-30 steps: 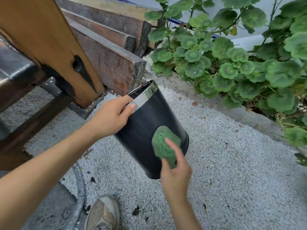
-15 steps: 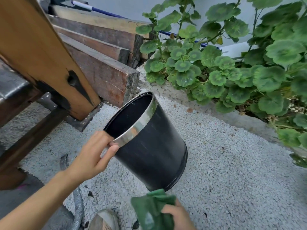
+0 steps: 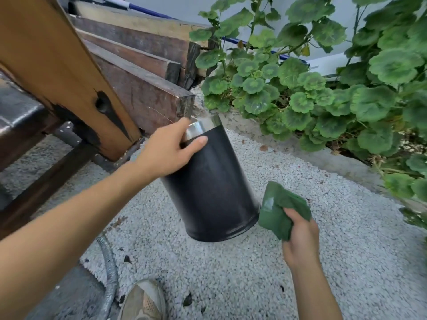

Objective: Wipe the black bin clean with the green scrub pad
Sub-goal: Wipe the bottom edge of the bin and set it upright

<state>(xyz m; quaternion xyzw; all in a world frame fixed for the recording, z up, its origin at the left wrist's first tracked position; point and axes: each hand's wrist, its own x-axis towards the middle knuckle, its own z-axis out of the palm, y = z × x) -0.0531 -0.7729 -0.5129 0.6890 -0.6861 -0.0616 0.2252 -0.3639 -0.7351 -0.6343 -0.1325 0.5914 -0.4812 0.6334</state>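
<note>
Left grip: the left hand [image 3: 169, 148] clasps the bin's shiny metal rim [image 3: 201, 127], thumb on the near side of the wall and fingers over the top edge, holding the bin tipped.
Right grip: the right hand [image 3: 300, 239] is closed on the green scrub pad [image 3: 278, 210], which is bunched up and sticks out to the upper left of the fist.
Pad and bin: the pad's edge sits just beside the bin's lower right corner (touching or a hair apart, I cannot tell which).
Bin: the black bin [image 3: 210, 183] is at the middle of the scene, mouth tilted to the far side, base toward the camera, above the pale gravel [image 3: 312, 273]; whether the base rests on the ground I cannot tell.
Around it: wooden beams [image 3: 143, 93] at far left, leafy plants [image 3: 323, 88] at far right, a hose [image 3: 109, 273] and a shoe [image 3: 143, 301] at the near edge.
Step in hand: judging by the pose, bringing the pad to the outer wall for a wiping stroke.
Next move: likely press the pad flat on the right side and sweep along the wall, while the left hand steadies or turns the bin by its rim.
</note>
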